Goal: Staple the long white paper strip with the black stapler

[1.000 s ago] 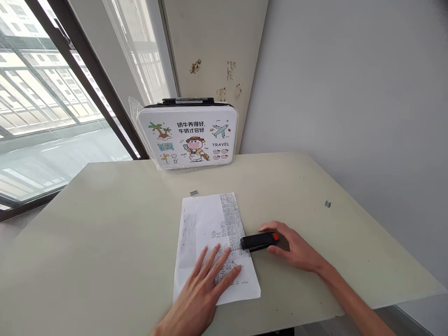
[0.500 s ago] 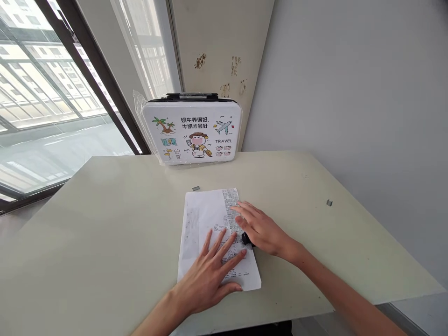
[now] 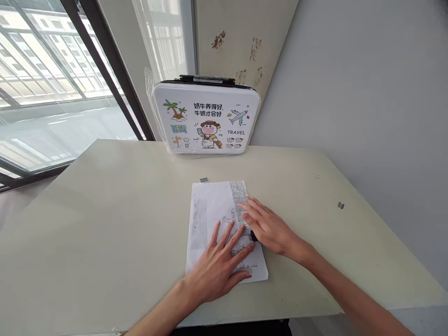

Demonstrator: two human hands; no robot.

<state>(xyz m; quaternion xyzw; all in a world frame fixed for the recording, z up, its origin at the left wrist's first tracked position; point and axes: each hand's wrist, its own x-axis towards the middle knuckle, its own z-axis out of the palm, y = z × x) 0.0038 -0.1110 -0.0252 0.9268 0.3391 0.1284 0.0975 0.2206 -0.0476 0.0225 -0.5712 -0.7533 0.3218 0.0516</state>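
A stack of white printed sheets (image 3: 215, 198) lies on the table, with dense print along its right side. My left hand (image 3: 219, 268) rests flat on the lower part of the sheets, fingers spread. Over the right edge of the sheets lies my right hand (image 3: 271, 228), its fingers stretched out toward the upper left and nothing visible between them. Beneath its thumb and palm a small black object (image 3: 253, 236) shows at the paper's edge. Most of that object is hidden, so its kind cannot be told.
At the back of the pale table (image 3: 115, 224) stands a white case (image 3: 189, 95) with cartoon travel pictures, partly in clear plastic. One small grey metal piece (image 3: 204, 179) lies behind the sheets, another grey piece (image 3: 340, 205) to the right. A grey wall (image 3: 367, 84) borders the right side.
The view has shifted, so the case and sheets appear farther right and higher. Both hands keep their places on the sheets. A little less of the black object shows under my right hand.
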